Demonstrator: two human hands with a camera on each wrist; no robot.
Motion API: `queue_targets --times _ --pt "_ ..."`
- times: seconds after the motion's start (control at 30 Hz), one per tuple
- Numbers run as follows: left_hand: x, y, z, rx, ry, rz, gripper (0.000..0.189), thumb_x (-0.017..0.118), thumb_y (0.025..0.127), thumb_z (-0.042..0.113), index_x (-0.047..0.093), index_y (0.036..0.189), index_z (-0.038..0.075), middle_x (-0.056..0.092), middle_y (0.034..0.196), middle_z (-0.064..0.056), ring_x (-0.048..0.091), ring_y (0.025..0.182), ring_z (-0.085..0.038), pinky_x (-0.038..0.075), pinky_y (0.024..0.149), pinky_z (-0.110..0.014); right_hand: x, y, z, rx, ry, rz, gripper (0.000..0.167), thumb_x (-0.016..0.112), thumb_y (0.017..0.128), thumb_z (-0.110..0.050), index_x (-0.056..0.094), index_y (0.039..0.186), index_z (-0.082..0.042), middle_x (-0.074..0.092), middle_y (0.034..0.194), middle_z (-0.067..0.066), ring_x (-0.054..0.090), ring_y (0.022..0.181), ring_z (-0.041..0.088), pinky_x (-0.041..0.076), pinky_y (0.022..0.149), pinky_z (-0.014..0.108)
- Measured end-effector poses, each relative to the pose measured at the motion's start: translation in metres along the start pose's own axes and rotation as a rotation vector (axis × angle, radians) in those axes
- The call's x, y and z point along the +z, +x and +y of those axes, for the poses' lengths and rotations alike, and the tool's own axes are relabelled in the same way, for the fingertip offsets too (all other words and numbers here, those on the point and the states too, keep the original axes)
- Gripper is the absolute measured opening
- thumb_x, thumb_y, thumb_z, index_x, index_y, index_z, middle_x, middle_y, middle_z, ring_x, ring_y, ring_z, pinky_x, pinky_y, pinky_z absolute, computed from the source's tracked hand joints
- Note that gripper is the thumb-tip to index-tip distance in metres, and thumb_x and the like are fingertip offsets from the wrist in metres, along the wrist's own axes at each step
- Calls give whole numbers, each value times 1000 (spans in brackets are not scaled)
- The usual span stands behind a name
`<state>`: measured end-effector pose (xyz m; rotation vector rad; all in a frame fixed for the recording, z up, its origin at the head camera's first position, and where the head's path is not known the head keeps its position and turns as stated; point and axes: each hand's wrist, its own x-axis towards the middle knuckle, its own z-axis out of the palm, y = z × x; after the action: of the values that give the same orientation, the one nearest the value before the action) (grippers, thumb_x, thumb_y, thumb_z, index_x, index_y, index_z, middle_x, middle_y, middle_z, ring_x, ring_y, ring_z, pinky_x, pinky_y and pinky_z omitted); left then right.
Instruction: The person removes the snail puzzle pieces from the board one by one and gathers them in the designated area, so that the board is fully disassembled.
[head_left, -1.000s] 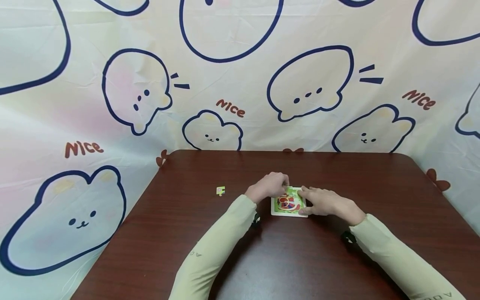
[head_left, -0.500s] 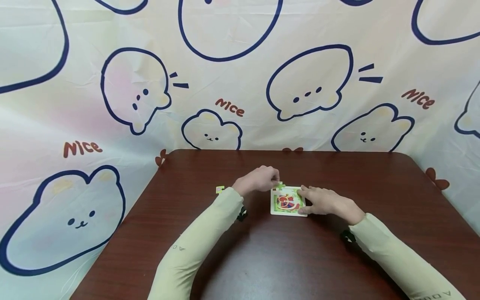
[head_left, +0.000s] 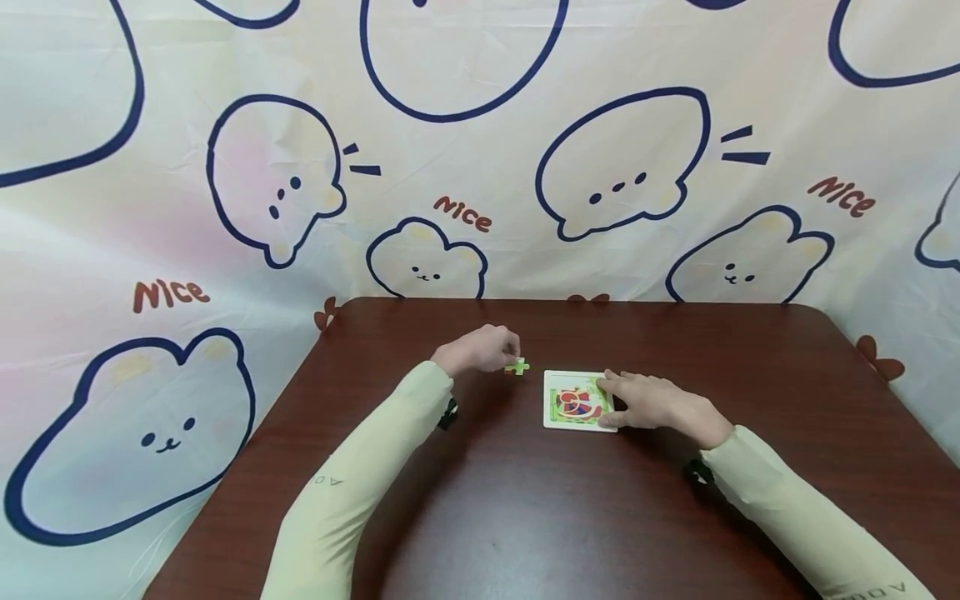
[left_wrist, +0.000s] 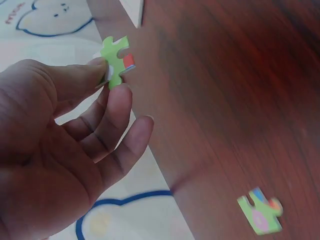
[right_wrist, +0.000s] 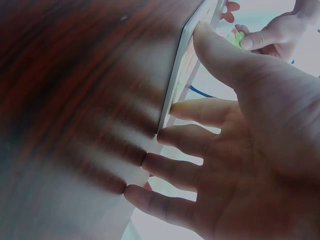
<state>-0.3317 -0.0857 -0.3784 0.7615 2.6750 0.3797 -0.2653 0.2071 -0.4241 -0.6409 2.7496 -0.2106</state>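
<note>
My left hand pinches a green jigsaw piece with a red patch between thumb and fingers, just above the table to the left of the puzzle board. The square puzzle board lies flat, white-rimmed, with a red and green picture inside. Along its right side rests my right hand; in the right wrist view, the thumb and index fingertip touch the board's rim, while the other fingers stretch down to the tabletop. Another jigsaw piece, green with a pink spot, lies loose; my left arm hides it in the head view.
A dark brown wooden table carries everything. Behind it and to the sides hangs a pale cloth printed with blue-outlined cartoon figures. Both forearms reach in from the front edge.
My left hand has drawn a green piece out of the board's upper left part and moved left with it. The right hand has stayed on the board.
</note>
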Motion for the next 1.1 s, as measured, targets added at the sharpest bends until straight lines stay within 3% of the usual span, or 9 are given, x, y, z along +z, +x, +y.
queue_targets --times 0.23,0.63,1.1 --pt "-4 -5 -21 -52 22 -46 13 59 98 23 69 99 15 65 93 -1 57 81 -16 46 71 -28 0 1 1 0 -1 0 82 65 87 -56 39 150 -9 31 157 22 33 142 46 33 105 66" --pt "-5 -11 -44 -161 -25 -121 11 63 96 20 72 97 14 66 92 -5 57 77 -17 47 67 -29 -1 -1 2 9 7 1 83 66 86 -55 39 150 -10 31 157 22 34 141 46 34 105 66" --pt "4 -13 -46 -170 44 -66 11 63 96 18 71 91 11 64 84 -1 55 69 -13 46 61 -27 0 -4 0 -20 17 4 79 66 88 -52 40 149 -8 31 157 22 36 140 45 37 104 64"
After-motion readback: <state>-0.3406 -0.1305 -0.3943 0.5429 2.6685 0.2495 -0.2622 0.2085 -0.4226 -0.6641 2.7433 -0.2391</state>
